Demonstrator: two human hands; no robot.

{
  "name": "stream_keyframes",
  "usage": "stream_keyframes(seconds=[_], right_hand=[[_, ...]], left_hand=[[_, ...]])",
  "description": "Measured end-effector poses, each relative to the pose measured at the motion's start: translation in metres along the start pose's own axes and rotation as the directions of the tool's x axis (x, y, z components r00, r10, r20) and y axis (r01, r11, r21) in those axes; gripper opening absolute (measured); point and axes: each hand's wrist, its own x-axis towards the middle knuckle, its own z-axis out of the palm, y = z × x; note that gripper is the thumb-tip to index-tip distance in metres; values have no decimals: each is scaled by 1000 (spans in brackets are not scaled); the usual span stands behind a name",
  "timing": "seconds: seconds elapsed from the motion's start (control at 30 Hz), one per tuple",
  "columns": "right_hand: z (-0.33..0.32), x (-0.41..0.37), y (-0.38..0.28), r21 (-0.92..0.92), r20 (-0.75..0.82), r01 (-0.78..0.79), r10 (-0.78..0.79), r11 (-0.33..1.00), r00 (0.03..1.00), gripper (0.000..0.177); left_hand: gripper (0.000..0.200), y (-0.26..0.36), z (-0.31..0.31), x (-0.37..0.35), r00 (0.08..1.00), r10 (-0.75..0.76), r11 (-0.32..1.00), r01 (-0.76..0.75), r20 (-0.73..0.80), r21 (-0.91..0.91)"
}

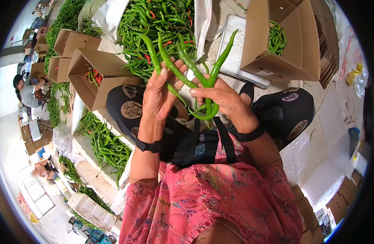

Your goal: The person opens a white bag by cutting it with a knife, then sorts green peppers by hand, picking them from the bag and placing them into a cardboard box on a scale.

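Note:
In front of my knees, my right hand is closed around several long green chili peppers, pinched between thumb and fingers, with their curved ends hanging below. Close by on the left, my left hand has its thumb pressed on another green chili pepper; its fingers are curled behind. One of the peppers spans the gap between both hands. Beyond them lies a big heap of green chili peppers with a few red ones mixed in.
A cardboard box holding green peppers stands on a flat scale at the right. To the left is an open box with red peppers inside. More peppers lie beside my left leg. A person sits far left.

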Motion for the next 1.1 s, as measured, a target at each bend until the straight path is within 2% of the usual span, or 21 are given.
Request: stream_keyframes(seconds=[0.07, 0.1, 0.13, 0.2, 0.27, 0.37, 0.47, 0.53, 0.57, 0.6, 0.67, 0.73, 0.8, 0.83, 0.87, 0.93, 1.0, 1.07, 1.1], right_hand=[[-3, 0, -4, 32, 11, 53, -53, 998, 999, 33], [-1, -5, -8, 62, -3, 37, -37, 997, 999, 32], [-1, -4, -7, 61, -1, 36, -36, 997, 999, 32], [-4, -1, -3, -2, -43, 74, -74, 997, 996, 34], [4, -7, -10, 1, -42, 108, -108, 994, 993, 35], [6, -7, -9, -8, -37, 156, -156, 988, 987, 37], [4, -6, -7, -39, -59, 176, -178, 984, 982, 39], [2, -7, -7, -54, -82, 180, -184, 982, 980, 40], [1, -8, -7, -27, -106, 179, -181, 983, 978, 41], [-1, -8, -7, -1, -130, 179, -178, 984, 975, 42], [-4, -2, 0, 26, -162, 206, -199, 978, 967, 43], [-1, -1, -1, 51, -201, 230, -216, 972, 955, 43], [6, -4, -14, 116, -146, 304, -286, 946, 947, 44], [2, 0, -10, 80, -156, 280, -265, 957, 951, 43], [0, 1, -8, 83, -156, 282, -267, 956, 951, 43], [-3, 3, -7, 86, -232, 274, -248, 958, 940, 40], [-9, 0, -9, 157, -231, 277, -237, 948, 944, 39], [-7, -7, -21, 251, -158, 258, -223, 933, 962, 38], [-10, -6, -20, 283, -115, 234, -209, 930, 971, 39]], left_hand=[[45, 0, -2, -1, 998, -34, 999, 34, 57, 5], [49, 1, -1, -2, 995, -65, 995, 60, 70, 78], [49, 0, 0, -4, 996, -63, 995, 58, 70, 77], [48, -6, 4, -7, 995, -87, 978, 74, 55, 197], [40, -19, 7, -6, 999, -48, 969, 46, 2, 244], [37, -28, 15, -4, 996, -87, 974, 82, 12, 211], [34, -32, 21, -1, 999, -50, 975, 53, -18, 214], [26, -32, 22, -1, 993, 86, 887, -37, -86, 460], [29, -31, 21, -1, 991, 117, 810, -60, -61, 583], [29, -32, 25, -2, 991, 117, 809, -61, -59, 584], [33, -36, 34, -5, 977, 213, 725, -142, -23, 673], [36, -42, 32, -6, 984, 176, 738, -125, -10, 664], [37, -57, 22, -5, 888, 361, 321, -405, 285, 856], [46, -62, 26, -6, 850, 416, 240, -444, 322, 863], [44, -62, 31, -9, 831, 435, 144, -443, 346, 885], [38, -66, 38, -9, 873, 440, 396, -399, 211, 827], [36, -59, 45, -12, 873, 423, 392, -416, 241, 821], [33, -51, 47, -12, 871, 410, 384, -434, 270, 815], [30, -48, 47, -11, 859, 413, 284, -436, 301, 854]])
